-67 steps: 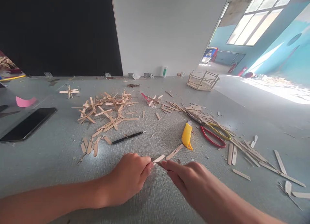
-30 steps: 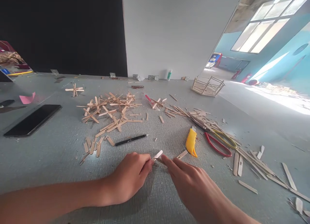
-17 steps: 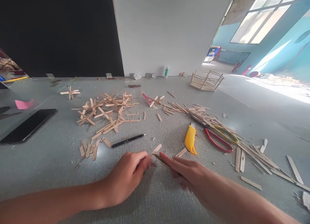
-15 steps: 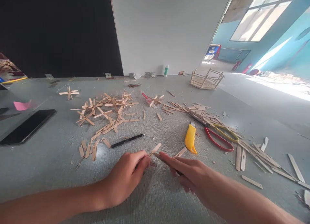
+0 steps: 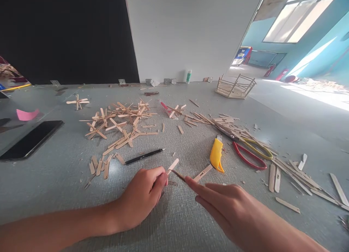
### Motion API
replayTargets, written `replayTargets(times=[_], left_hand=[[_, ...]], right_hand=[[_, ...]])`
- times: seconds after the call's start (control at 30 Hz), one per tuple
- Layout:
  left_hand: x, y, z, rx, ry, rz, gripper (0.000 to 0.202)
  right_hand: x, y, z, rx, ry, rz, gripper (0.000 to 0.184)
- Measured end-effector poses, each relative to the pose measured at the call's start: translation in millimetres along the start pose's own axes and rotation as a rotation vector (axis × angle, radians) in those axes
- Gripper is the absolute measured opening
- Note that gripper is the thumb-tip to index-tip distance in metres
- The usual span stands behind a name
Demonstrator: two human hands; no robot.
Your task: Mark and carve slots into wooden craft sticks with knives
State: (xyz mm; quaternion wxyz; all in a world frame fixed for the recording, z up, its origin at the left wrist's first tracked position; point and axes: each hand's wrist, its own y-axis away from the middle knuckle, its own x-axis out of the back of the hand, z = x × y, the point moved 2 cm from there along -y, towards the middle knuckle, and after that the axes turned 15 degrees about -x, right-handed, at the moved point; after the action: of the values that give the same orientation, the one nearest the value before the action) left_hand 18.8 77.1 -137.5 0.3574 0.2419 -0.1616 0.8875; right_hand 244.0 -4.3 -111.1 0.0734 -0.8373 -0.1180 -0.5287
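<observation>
My left hand (image 5: pixel 144 195) is closed near the front of the grey table (image 5: pixel 54 179), and its fingertips pinch a short wooden stick piece (image 5: pixel 173 166) that points up and to the right. Close on its right, my right hand (image 5: pixel 226 204) grips a thin dark blade (image 5: pixel 178 175) under the outstretched index finger. The blade's tip touches the stick piece just beside my left fingertips. A longer flat stick (image 5: pixel 203 172) lies right behind my right hand's fingertips.
A yellow utility knife (image 5: pixel 216 155), red and yellow scissors (image 5: pixel 251 154) and a black pen (image 5: pixel 143 156) lie beyond my hands. Glued stick crosses (image 5: pixel 120 124) are heaped further back, loose sticks (image 5: pixel 289 172) on the right. A phone (image 5: pixel 29 139) lies left, a stick basket (image 5: pixel 236 86) far right.
My right hand has drawn back a little toward me with the blade. The stick piece in my left fingers has tilted from nearly level to steeper. My left hand has hardly moved.
</observation>
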Motion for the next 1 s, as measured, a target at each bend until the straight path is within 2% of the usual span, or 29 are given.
replayTargets(times=[0.13,0.3,0.4,0.5,0.57,0.67,0.77,0.87,0.93,1.0], left_hand=[[0.5,0,0,-0.053,-0.028,-0.058,0.043],[3.2,-1,1,-0.068,-0.056,-0.13,0.04],[6.2,-3,4,-0.082,-0.062,-0.161,0.037],[7.8,-4,6,-0.09,-0.081,-0.16,0.036],[7.4,-3,5,-0.092,-0.093,-0.157,0.036],[5.8,-3,3,-0.098,-0.103,-0.155,0.036],[5.2,-4,3,-0.104,-0.116,-0.151,0.037],[5.3,-4,3,-0.101,-0.133,-0.147,0.039],[5.1,-5,3,-0.102,-0.141,-0.152,0.039],[4.6,-5,2,-0.104,-0.149,-0.154,0.038]], right_hand=[[1,-1,-5,-0.012,0.104,0.091,0.039],[7,-6,-12,-0.039,0.082,0.127,0.037],[25,-13,-13,-0.095,0.012,0.105,0.035],[45,-24,-15,-0.138,-0.058,0.019,0.03],[51,-29,-17,-0.159,-0.084,-0.026,0.027],[38,-26,-19,-0.169,-0.075,0.038,0.027],[7,-9,-18,-0.149,-0.038,0.192,0.035],[-19,5,-16,-0.12,-0.02,0.172,0.041],[-21,7,-17,-0.108,0.0,0.14,0.041],[-9,1,-21,-0.127,0.011,0.131,0.038]])
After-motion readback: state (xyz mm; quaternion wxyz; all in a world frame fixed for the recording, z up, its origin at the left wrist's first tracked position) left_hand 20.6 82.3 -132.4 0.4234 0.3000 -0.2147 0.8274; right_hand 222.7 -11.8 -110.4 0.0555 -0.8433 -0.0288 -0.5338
